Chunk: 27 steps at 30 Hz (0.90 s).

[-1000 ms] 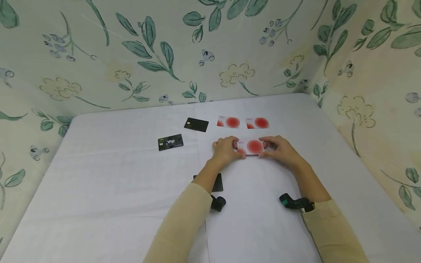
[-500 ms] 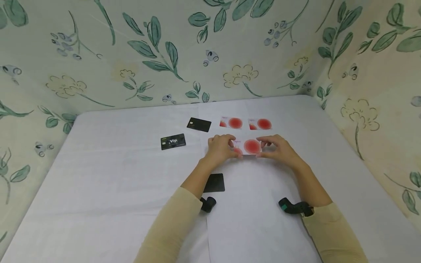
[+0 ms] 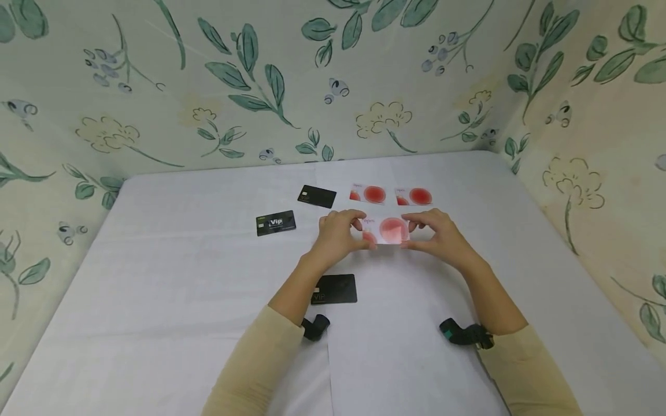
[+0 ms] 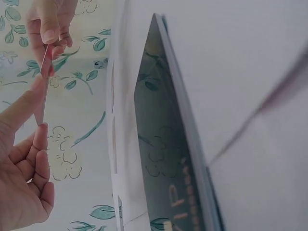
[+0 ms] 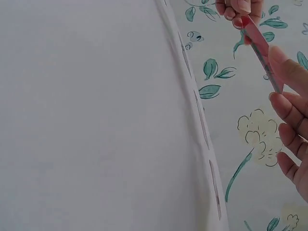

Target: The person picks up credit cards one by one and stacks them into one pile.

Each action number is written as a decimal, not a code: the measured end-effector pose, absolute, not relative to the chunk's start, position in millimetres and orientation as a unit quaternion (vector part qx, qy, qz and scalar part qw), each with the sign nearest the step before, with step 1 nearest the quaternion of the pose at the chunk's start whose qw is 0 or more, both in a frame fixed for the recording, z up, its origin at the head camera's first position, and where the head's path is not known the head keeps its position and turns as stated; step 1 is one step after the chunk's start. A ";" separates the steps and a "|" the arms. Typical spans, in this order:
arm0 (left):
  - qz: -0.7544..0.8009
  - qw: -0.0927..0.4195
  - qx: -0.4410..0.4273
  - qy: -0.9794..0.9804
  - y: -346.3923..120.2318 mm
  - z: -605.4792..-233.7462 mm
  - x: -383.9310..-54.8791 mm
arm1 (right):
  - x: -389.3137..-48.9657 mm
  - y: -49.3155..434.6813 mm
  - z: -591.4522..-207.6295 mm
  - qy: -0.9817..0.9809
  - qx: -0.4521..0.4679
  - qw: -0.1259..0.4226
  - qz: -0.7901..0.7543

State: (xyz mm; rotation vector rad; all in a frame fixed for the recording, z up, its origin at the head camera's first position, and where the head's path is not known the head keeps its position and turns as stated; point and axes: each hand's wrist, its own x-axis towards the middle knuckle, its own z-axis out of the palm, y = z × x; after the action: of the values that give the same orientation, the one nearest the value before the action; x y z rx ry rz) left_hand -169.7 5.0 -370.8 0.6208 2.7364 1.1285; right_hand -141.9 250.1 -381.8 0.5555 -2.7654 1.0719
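Note:
A white card with a red circle (image 3: 390, 230) is held between both hands above the white table. My left hand (image 3: 337, 236) pinches its left end between thumb and fingers. At the right end, my right hand (image 3: 438, 237) pinches it the same way. Both wrist views show the card (image 4: 44, 91) edge-on, with thumb and fingertips on it. Two similar red-and-white cards (image 3: 367, 193) (image 3: 414, 196) lie just behind it. Close to the left forearm is a black VIP card (image 3: 337, 289), which looms large in the left wrist view.
Two more black cards lie left of the hands: one with large Vip lettering (image 3: 276, 223), the other a plainer dark card (image 3: 317, 196). A white cloth (image 3: 182, 277) covers the table. Leaf-patterned walls (image 3: 234, 86) stand behind it and on the right.
The held card has shifted slightly left and looks tilted up, with glare on its red circle. My left forearm has moved left, uncovering more of the nearest black card.

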 end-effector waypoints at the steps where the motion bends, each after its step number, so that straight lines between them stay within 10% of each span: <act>1: 0.378 0.055 0.206 0.901 2.9 -369.2 -167.7 | -140.4 248.1 -379.5 -0.915 0.184 0.064 0.354; 27: 0.431 0.006 0.207 0.878 -36.3 -346.2 -133.9 | -122.5 218.6 -355.1 -0.887 0.271 0.127 0.351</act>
State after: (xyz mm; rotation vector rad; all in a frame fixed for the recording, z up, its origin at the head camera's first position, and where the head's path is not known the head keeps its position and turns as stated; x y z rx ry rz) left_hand -133.9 -36.3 -346.2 0.6474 2.7495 1.3489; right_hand -122.5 218.6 -355.1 0.7892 -2.5824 1.0200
